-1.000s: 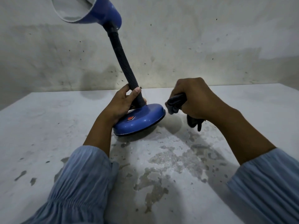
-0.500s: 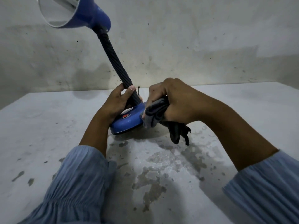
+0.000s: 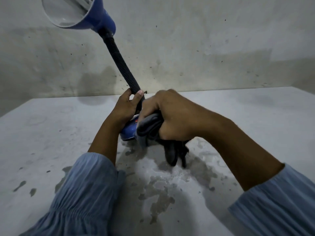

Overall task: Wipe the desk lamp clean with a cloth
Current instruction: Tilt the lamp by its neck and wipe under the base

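Gripping a cloth (image 3: 150, 128), the right hand (image 3: 172, 116) presses the lamp base (image 3: 127, 132).

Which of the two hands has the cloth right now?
The right hand, gripping the dark cloth against the lamp base; the left hand only holds the lamp's neck.

A pale grey table (image 3: 255, 116), stained with darker patches and specks, is set against a wall. The blue base (image 3: 128, 133) of a desk lamp is seen resting on it near the middle.
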